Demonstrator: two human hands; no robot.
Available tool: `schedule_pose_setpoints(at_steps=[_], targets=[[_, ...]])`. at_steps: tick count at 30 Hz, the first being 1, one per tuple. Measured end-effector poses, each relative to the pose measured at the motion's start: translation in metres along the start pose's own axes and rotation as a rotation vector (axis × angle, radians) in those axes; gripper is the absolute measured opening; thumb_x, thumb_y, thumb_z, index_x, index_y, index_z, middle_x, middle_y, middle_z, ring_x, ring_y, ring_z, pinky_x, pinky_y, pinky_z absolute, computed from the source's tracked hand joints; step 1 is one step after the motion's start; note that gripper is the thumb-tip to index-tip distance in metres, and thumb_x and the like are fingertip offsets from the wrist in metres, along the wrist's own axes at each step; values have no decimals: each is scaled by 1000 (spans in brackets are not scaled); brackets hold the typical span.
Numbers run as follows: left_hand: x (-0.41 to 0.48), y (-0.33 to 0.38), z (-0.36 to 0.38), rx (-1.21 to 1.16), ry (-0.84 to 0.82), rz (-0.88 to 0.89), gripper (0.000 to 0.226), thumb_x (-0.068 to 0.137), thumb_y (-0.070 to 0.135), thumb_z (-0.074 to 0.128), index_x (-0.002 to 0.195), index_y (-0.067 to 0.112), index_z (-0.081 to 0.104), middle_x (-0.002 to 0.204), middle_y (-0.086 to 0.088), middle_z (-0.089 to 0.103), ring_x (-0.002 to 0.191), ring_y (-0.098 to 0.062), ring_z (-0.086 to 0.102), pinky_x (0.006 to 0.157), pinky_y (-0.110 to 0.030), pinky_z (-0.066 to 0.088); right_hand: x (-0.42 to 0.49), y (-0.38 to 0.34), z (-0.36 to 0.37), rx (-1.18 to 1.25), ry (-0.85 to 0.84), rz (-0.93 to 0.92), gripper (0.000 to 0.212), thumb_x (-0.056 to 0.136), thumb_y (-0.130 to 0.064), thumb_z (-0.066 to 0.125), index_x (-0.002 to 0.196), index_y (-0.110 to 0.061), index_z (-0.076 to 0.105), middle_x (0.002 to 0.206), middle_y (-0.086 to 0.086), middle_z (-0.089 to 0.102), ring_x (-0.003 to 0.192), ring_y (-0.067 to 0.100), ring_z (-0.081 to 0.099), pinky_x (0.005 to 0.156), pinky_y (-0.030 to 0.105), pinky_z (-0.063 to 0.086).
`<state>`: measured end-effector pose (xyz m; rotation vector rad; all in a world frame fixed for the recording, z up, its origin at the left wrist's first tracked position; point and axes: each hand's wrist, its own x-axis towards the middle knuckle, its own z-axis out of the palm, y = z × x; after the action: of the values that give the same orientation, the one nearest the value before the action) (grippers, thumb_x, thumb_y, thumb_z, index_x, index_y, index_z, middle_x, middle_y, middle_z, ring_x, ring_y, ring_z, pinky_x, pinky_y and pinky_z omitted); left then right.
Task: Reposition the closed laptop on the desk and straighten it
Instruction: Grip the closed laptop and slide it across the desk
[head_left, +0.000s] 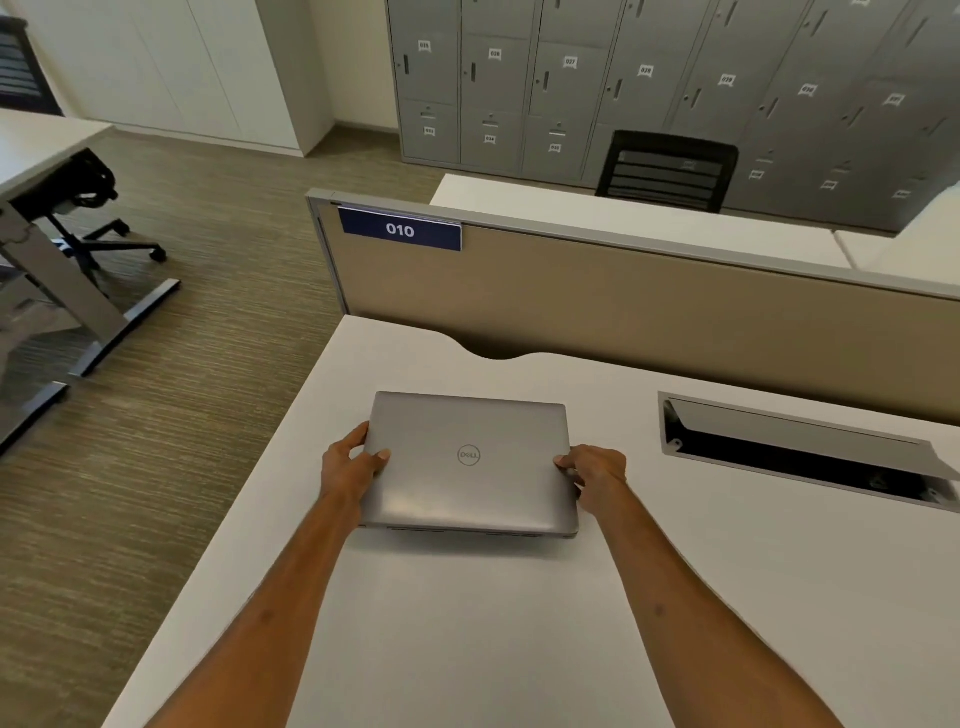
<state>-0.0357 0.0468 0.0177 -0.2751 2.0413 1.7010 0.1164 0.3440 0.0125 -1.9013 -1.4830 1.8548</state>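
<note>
Gripping the closed laptop (470, 462) by its sides, the left hand (349, 465) and right hand (595, 475) hold it on the desk (467, 623). It looks nearly square to the desk edge; final straightening and letting go seem left.

Closed silver laptop (470, 462), round logo on lid, near white desk's (467, 623) left edge, slightly skewed

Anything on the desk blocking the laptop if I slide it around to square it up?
Nothing visible does. Both hands grip the laptop by its sides, and the white desk around it is bare; the open cable hatch sits well right.
</note>
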Motion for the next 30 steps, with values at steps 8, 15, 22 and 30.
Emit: schedule_pose_setpoints(at_steps=[8, 15, 22, 30], targets=[[-73, -12, 38, -24, -29, -23, 60, 95, -4, 68, 151, 16, 59, 129, -8, 66, 99, -27, 64, 94, -39, 51, -17, 20, -77, 118, -74, 35, 25, 71, 19, 77, 91, 4, 72, 99, 25, 78, 84, 31, 71, 82, 45, 59], [-115, -38, 82, -43, -42, -75, 63, 93, -3, 71, 150, 18, 60, 133, -9, 67, 106, -32, 64, 96, -40, 51, -21, 40, -148, 127, -43, 51, 22, 69, 19, 79, 79, 3, 68, 108, 28, 76, 85, 32, 70, 82, 46, 62], [-170, -41, 135, -177, -101, -256, 50, 102, 61, 55, 130, 23, 72, 118, -1, 69, 104, -23, 64, 87, -40, 52, -10, 60, -225, 116, -4, 63, 20, 68, 17, 78, 80, 3, 69, 112, 28, 76, 85, 32, 69, 71, 40, 59], [-201, -56, 170, -160, -169, -269, 68, 108, 64, 29, 145, 20, 65, 120, 4, 66, 126, -28, 55, 95, -42, 46, 1, 82, -289, 161, 3, 81, 31, 75, 15, 77, 105, 6, 75, 108, 23, 77, 95, 32, 73, 82, 46, 61]])
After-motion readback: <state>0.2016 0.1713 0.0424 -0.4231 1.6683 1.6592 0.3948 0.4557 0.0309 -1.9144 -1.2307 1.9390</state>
